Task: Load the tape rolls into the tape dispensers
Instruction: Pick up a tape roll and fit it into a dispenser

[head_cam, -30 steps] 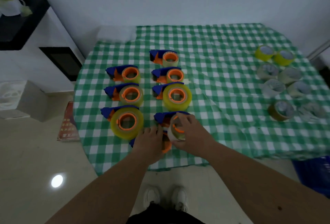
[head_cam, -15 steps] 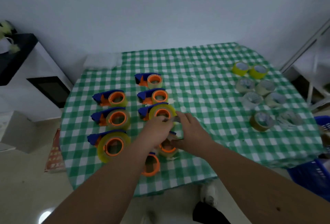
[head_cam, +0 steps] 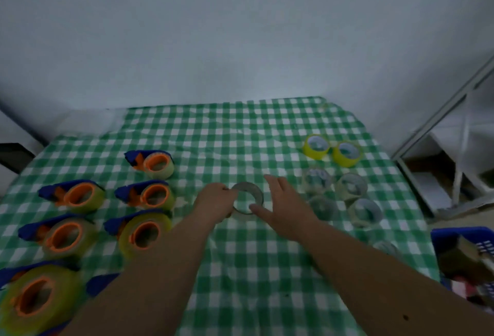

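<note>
Hands meet over the middle of the green-and-white checked bench (head_cam: 240, 268). The left hand (head_cam: 215, 202) has its fingers curled round the left edge of a grey, nearly spent tape ring (head_cam: 247, 198), gripping it above the cloth. The right hand (head_cam: 283, 207) is spread, fingers straight, thumb touching the ring's right edge. Both forearms reach in from the near side. Loaded blue-and-orange tape dispensers (head_cam: 149, 195) lie left; loose tape rolls (head_cam: 350, 187) stand right.
</note>
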